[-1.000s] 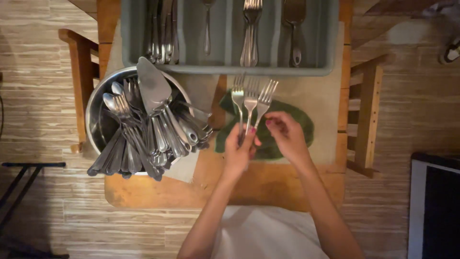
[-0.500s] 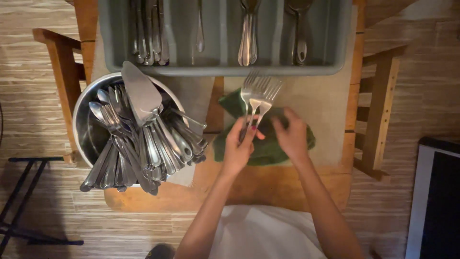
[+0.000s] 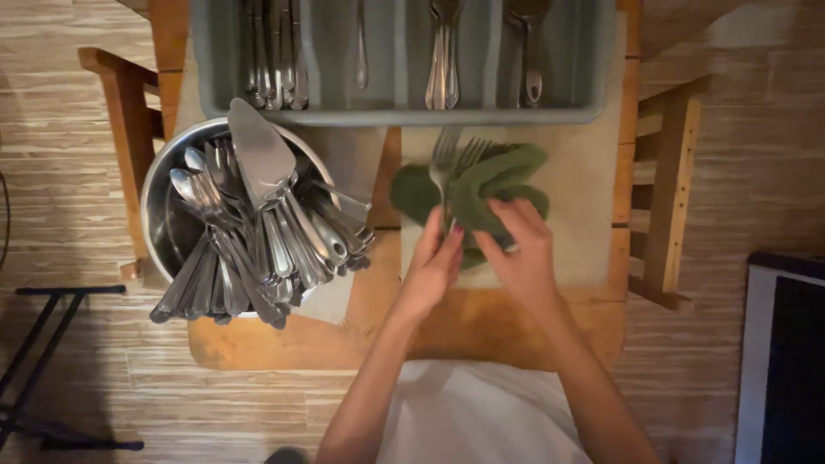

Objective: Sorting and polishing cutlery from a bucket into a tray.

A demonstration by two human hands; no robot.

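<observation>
My left hand (image 3: 432, 266) grips the handles of a few silver forks (image 3: 454, 163), tines pointing away from me. My right hand (image 3: 520, 253) holds a green cloth (image 3: 494, 185) folded up over the forks' right side, so part of the tines is hidden. Both hands work above a pale mat (image 3: 584, 215) on the small wooden table (image 3: 412, 331). Left of the hands stands a steel bowl (image 3: 163, 210) heaped with spoons, knives and a cake server (image 3: 258, 155).
A grey cutlery tray (image 3: 404, 112) with sorted forks, spoons and knives lies across the table's far edge. Wooden chairs (image 3: 666, 198) flank the table on both sides. A black stand (image 3: 39, 361) is on the floor at left, a dark panel (image 3: 786, 361) at right.
The green cloth lay flat under the forks; my right hand has now lifted and folded it over them. The left hand keeps hold of the forks.
</observation>
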